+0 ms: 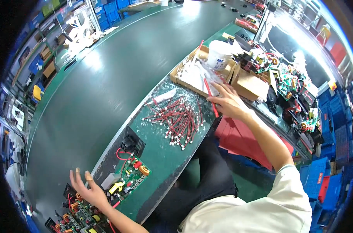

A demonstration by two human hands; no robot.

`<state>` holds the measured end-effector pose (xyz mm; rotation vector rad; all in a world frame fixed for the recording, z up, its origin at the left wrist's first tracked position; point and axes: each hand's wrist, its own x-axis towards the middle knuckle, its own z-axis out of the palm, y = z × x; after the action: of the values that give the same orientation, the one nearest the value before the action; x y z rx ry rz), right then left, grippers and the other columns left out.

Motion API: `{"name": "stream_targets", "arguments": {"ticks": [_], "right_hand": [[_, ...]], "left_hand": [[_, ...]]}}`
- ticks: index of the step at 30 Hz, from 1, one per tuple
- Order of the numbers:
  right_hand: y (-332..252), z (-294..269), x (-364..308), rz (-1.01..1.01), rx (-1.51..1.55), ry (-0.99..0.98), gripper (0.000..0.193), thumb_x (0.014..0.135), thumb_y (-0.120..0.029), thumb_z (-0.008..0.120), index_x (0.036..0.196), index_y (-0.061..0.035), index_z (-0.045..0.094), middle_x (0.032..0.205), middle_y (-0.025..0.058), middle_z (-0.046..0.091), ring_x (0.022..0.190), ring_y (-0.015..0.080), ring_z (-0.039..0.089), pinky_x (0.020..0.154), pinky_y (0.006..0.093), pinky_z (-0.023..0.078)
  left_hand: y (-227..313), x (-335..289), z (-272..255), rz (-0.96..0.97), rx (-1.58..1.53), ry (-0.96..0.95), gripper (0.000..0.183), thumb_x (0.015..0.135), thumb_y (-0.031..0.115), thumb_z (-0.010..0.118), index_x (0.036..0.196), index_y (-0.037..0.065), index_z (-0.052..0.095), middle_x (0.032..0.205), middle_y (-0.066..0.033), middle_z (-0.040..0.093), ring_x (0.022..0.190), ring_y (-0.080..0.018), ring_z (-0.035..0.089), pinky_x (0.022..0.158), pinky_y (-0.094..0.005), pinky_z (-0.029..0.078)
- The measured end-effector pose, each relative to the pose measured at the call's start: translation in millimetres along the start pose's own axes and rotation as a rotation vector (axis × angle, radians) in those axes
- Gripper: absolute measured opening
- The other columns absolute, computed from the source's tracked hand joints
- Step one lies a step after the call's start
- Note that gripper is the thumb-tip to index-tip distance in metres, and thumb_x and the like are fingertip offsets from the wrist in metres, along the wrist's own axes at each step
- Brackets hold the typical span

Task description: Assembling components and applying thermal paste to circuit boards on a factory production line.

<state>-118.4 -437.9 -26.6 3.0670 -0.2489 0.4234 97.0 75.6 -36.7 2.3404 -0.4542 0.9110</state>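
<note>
My right hand [233,103] is at the near edge of a cardboard tray [179,80], its thumb and fingers closed around a slim red stick [211,98]. The stick slants downward past the tray's corner. Left of it, a loose pile of short red-and-black wire leads [178,118] with white connectors lies on the green bench. My left hand [90,192] is open, fingers spread, above crowded circuit boards [81,219] at the lower left. Beside it, a populated green circuit board [135,178] with a copper coil and a red wire lies on the bench.
A white tub [219,55] stands in the cardboard tray among clear plastic bags. An open cardboard box [249,82] and heaped circuit boards [291,83] fill the right side. A wide dark-green conveyor belt [106,85] curves past the bench. Blue crates [316,176] stand at right.
</note>
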Motion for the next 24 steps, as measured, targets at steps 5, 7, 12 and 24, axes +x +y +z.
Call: {"name": "stream_targets", "arguments": {"ticks": [5,7,12,24], "right_hand": [[17.7,15.9,56.2,0.403,0.448,0.516,0.022,0.091,-0.012,0.07,0.11,-0.0021,0.068,0.106,0.015,0.069,0.094,0.0271,0.066,0.083,0.0348,0.052],[26.9,25.8,70.6,0.441,0.52,0.506,0.021,0.09,-0.016,0.071,0.106,-0.0018,0.069,0.1,0.0163,0.069,0.092,0.0294,0.067,0.082,0.0362,0.052],[23.1,29.6,71.6,0.595,0.727,0.52,0.023,0.089,-0.019,0.071,0.102,0.0004,0.072,0.089,0.0145,0.073,0.079,0.0221,0.069,0.073,0.0335,0.053],[23.0,6.3,69.9,0.612,0.757,0.375,0.022,0.089,-0.01,0.068,0.107,0.003,0.07,0.09,0.0092,0.073,0.081,0.0136,0.067,0.075,0.0275,0.053]], "left_hand": [[7.5,-15.9,21.0,0.099,-0.105,-0.04,0.03,0.103,0.016,0.055,0.127,0.0,0.06,0.143,-0.0173,0.05,0.129,-0.0304,0.051,0.101,-0.0418,0.046],[-0.7,-18.8,27.6,0.149,-0.084,-0.078,0.03,0.103,0.016,0.054,0.127,-0.001,0.06,0.143,-0.0167,0.049,0.129,-0.0288,0.051,0.101,-0.0403,0.047],[-15.2,-25.2,34.5,-0.218,-0.498,-0.134,0.035,0.105,0.017,0.051,0.131,-0.006,0.055,0.145,-0.0133,0.045,0.13,-0.0236,0.051,0.106,-0.0371,0.046],[-7.2,-20.9,34.7,-0.233,-0.466,-0.173,0.032,0.104,0.014,0.053,0.128,-0.006,0.057,0.143,-0.0147,0.046,0.126,-0.0244,0.054,0.102,-0.0368,0.049]]}}
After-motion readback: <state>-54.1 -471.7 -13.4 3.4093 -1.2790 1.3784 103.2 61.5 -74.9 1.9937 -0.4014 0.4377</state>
